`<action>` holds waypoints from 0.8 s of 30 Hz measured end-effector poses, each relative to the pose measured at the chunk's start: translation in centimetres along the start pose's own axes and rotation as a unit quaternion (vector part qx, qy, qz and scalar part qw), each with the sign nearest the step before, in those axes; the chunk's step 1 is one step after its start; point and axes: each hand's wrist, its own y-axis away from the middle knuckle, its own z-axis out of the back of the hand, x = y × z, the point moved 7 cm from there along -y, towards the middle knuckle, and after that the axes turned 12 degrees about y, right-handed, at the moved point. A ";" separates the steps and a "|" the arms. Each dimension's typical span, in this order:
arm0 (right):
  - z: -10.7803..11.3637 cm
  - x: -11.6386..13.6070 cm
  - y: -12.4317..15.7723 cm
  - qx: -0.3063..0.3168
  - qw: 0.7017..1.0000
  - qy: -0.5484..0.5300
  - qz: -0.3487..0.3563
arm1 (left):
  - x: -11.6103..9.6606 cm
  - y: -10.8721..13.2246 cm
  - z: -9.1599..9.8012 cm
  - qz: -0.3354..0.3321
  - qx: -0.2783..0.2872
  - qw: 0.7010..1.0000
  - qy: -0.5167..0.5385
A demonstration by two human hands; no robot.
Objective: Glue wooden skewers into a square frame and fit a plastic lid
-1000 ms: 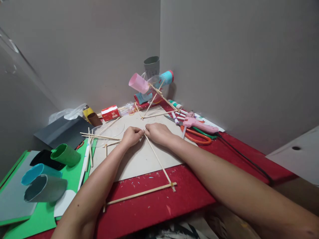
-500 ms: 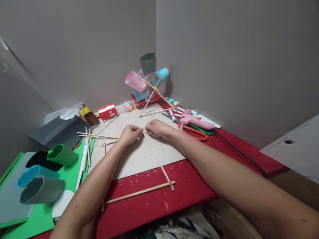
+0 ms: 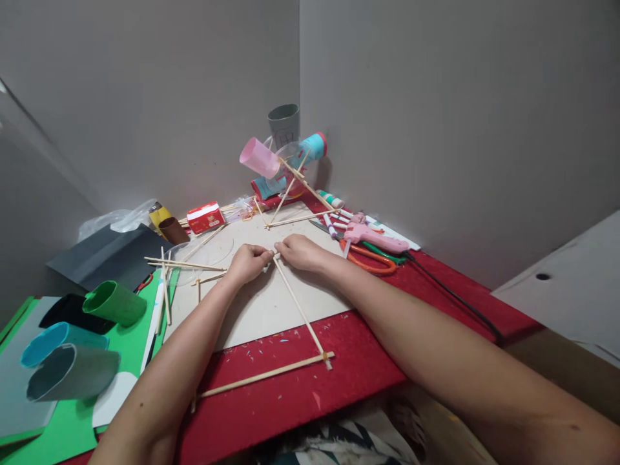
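Note:
My left hand [image 3: 249, 263] and my right hand [image 3: 300, 250] meet over the white board [image 3: 261, 316], each with thumb and finger pinched together. They work at the upper end of a thin wooden stick [image 3: 298, 303]; whatever small thing lies between the fingertips is too small to make out. The stick runs down toward me and crosses another wooden stick [image 3: 266, 376], with a yellowish binding at the joint. At the left, a further stick [image 3: 210, 278] passes behind my left hand, and a corner there also looks bound. My left forearm hides part of these sticks.
Loose sticks [image 3: 186, 263] and a clear disc [image 3: 220, 250] lie left, near green [image 3: 116, 303], blue [image 3: 36, 349] and grey [image 3: 72, 374] cups. A stick model with a pink cup [image 3: 260, 158] stands behind. Right are a pink glue gun [image 3: 375, 236], its cord, and orange-handled scissors [image 3: 371, 261].
The whole view has shifted slightly, moving things a little to the left. Both hands stay pinched at the same stick end, with only small finger movement.

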 end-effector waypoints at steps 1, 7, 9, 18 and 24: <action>-0.2 -0.1 0.0 0.009 1.000 -0.012 -0.010 | 0.0 0.0 0.0 -0.001 0.001 1.000 0.000; -1.7 -0.6 0.0 0.066 0.990 -0.106 -0.061 | 0.2 -0.1 -0.1 -0.005 0.001 1.000 -0.007; -2.0 -0.6 0.1 0.077 0.985 -0.133 -0.075 | 0.1 0.0 -0.1 -0.005 -0.002 1.000 -0.012; -2.5 -0.5 0.3 0.073 0.984 -0.133 -0.091 | -0.2 0.6 0.1 0.001 -0.027 0.999 -0.029; -2.3 -0.3 0.1 0.059 0.997 -0.022 -0.050 | -0.4 1.0 0.0 0.010 -0.036 0.998 -0.042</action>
